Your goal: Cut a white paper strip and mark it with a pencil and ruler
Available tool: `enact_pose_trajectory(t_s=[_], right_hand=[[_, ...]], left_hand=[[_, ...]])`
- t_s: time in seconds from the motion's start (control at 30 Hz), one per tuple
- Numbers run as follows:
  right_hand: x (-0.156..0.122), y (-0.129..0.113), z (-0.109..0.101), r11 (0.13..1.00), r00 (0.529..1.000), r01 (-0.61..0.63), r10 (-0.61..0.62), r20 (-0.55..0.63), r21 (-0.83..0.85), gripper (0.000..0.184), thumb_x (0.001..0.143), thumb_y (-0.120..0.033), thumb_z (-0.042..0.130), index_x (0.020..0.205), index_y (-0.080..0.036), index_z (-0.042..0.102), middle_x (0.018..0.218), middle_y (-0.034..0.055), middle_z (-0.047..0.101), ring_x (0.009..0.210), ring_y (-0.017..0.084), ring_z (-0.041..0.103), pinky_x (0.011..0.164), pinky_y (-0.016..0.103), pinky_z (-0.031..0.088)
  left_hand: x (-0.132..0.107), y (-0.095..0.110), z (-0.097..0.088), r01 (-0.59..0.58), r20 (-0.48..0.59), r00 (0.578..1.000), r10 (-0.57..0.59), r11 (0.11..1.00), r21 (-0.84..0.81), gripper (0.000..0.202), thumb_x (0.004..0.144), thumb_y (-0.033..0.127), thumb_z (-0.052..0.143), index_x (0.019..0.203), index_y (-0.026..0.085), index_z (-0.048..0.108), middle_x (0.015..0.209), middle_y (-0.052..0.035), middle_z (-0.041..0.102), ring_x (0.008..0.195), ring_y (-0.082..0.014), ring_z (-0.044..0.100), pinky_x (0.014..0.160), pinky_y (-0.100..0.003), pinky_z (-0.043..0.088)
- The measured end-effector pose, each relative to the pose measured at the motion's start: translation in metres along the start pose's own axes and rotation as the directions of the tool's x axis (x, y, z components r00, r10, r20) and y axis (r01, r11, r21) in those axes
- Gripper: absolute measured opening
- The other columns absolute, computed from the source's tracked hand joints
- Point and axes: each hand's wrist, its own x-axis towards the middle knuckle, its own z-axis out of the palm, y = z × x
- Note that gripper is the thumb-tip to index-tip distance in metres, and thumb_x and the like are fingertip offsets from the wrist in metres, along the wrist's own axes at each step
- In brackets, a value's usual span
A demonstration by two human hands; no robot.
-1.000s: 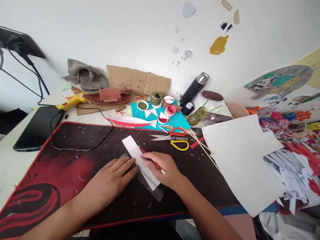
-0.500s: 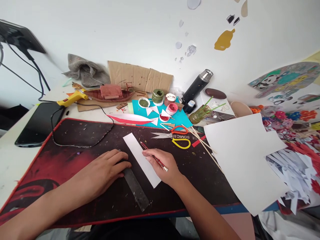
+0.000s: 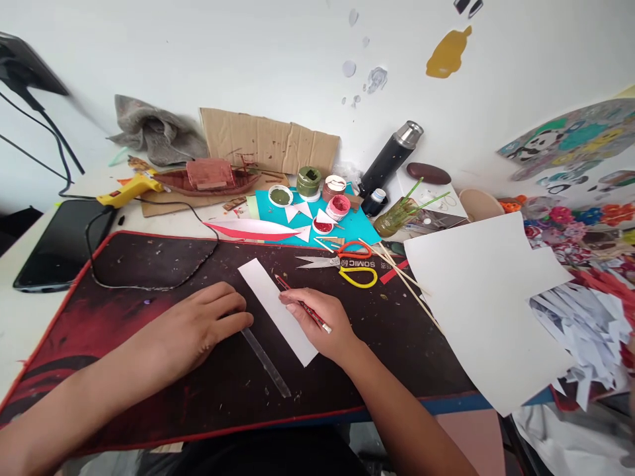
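Note:
My left hand (image 3: 211, 320) grips the upper end of a dark ruler (image 3: 266, 363) at the mat's middle, fingers curled over it. The ruler shows as a narrow band, apparently tilted onto its edge. To its right, apart from it, lies a white paper strip (image 3: 258, 283), set slantwise. My right hand (image 3: 325, 324) rests over the strip's right side with a red-and-black pencil (image 3: 311, 312) in its fingers. The pencil's tip points away to the upper left, and its white end points back toward me. Part of the strip is hidden under this hand.
Scissors (image 3: 342, 262) lie beyond my right hand. Paint jars (image 3: 309, 182) stand on blue paper behind a red-and-white paper boat shape (image 3: 255, 229). A glue gun (image 3: 129, 190) with a looping cord sits at the left. A large white sheet (image 3: 483, 311) covers the right side.
The ruler has turned from lying flat with its broad face up to showing a narrow edge. My left hand has tilted with it. My right hand keeps the pencil over the strip.

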Motion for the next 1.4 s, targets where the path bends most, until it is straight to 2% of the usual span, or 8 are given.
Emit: enact_pose_trajectory(t_s=[0.2, 0.43, 0.57, 0.67, 0.83, 1.0, 1.2, 1.4], right_hand=[[-0.001, 0.001, 0.002, 1.0, 1.0, -0.009, 0.009, -0.012, 0.005, 0.021, 0.114, -0.034, 0.063, 0.125, -0.029, 0.079, 0.119, 0.0046, 0.087, 0.11, 0.022, 0.084, 0.1, 0.035, 0.068], [-0.001, -0.001, 0.002, 1.0, 1.0, -0.01, 0.011, -0.026, 0.018, 0.02, 0.114, -0.033, 0.062, 0.124, -0.028, 0.08, 0.118, 0.0046, 0.087, 0.11, 0.021, 0.084, 0.1, 0.034, 0.067], [-0.001, 0.0, 0.002, 1.0, 1.0, -0.008, 0.008, -0.03, 0.025, 0.02, 0.114, -0.033, 0.063, 0.125, -0.029, 0.08, 0.119, 0.0043, 0.087, 0.11, 0.022, 0.084, 0.101, 0.034, 0.067], [-0.001, 0.0, 0.002, 0.999, 0.999, -0.002, 0.003, -0.038, 0.036, 0.02, 0.114, -0.032, 0.064, 0.125, -0.029, 0.08, 0.119, 0.0044, 0.087, 0.11, 0.022, 0.084, 0.1, 0.033, 0.067], [0.0, 0.0, 0.002, 0.999, 0.999, -0.01, 0.012, -0.033, 0.047, 0.02, 0.114, -0.03, 0.063, 0.125, -0.028, 0.08, 0.118, 0.005, 0.087, 0.108, 0.021, 0.084, 0.098, 0.033, 0.068], [0.0, 0.001, 0.002, 0.997, 0.999, 0.001, 0.003, -0.049, 0.074, 0.019, 0.113, -0.026, 0.066, 0.124, -0.027, 0.08, 0.117, 0.0055, 0.087, 0.108, 0.021, 0.084, 0.097, 0.032, 0.067], [0.0, 0.001, 0.002, 0.996, 0.998, -0.006, 0.01, -0.054, 0.087, 0.019, 0.112, -0.025, 0.067, 0.124, -0.028, 0.081, 0.117, 0.0048, 0.087, 0.108, 0.021, 0.084, 0.097, 0.033, 0.067], [-0.001, 0.002, 0.002, 0.995, 0.999, -0.018, 0.023, -0.046, 0.103, 0.018, 0.112, -0.024, 0.067, 0.124, -0.028, 0.081, 0.117, 0.0044, 0.087, 0.109, 0.02, 0.084, 0.099, 0.032, 0.066]], left_hand=[[0.026, -0.029, -0.012, 0.022, 0.015, 1.0, -0.022, 0.999, -0.027, 0.043, 0.105, 0.012, 0.04, 0.112, 0.028, 0.079, 0.109, -0.0073, 0.075, 0.104, -0.0236, 0.065, 0.09, -0.035, 0.055], [0.044, -0.048, 0.005, 0.014, -0.004, 1.0, -0.014, 1.0, 0.014, 0.042, 0.111, 0.019, 0.04, 0.11, 0.027, 0.08, 0.114, -0.0082, 0.076, 0.11, -0.0232, 0.066, 0.096, -0.036, 0.056], [0.029, -0.041, 0.01, 0.075, -0.157, 0.986, -0.053, 0.988, 0.136, 0.034, 0.115, 0.03, 0.045, 0.128, 0.025, 0.077, 0.138, -0.0098, 0.074, 0.125, -0.0249, 0.068, 0.106, -0.038, 0.057], [0.013, -0.027, 0.012, 0.125, -0.229, 0.97, -0.08, 0.974, 0.191, 0.032, 0.114, 0.031, 0.05, 0.132, 0.023, 0.075, 0.139, -0.0102, 0.074, 0.124, -0.0261, 0.07, 0.11, -0.041, 0.056], [-0.005, -0.009, 0.026, 0.154, -0.239, 0.967, -0.087, 0.948, 0.278, 0.041, 0.113, 0.043, 0.054, 0.146, 0.026, 0.07, 0.145, -0.011, 0.074, 0.124, -0.0318, 0.071, 0.103, -0.047, 0.057], [-0.016, -0.01, 0.039, 0.165, -0.243, 0.964, -0.104, 0.955, 0.248, 0.042, 0.112, 0.043, 0.057, 0.149, 0.027, 0.069, 0.154, -0.0105, 0.07, 0.137, -0.0337, 0.068, 0.111, -0.05, 0.056], [-0.022, -0.013, 0.042, 0.196, -0.247, 0.956, -0.159, 0.972, 0.132, 0.044, 0.109, 0.041, 0.065, 0.152, 0.03, 0.068, 0.158, -0.0085, 0.068, 0.149, -0.0333, 0.062, 0.122, -0.05, 0.055], [-0.021, -0.013, 0.039, 0.167, -0.238, 0.961, -0.137, 0.98, 0.11, 0.042, 0.108, 0.042, 0.066, 0.147, 0.025, 0.07, 0.16, -0.0092, 0.066, 0.152, -0.0318, 0.06, 0.125, -0.048, 0.054]])
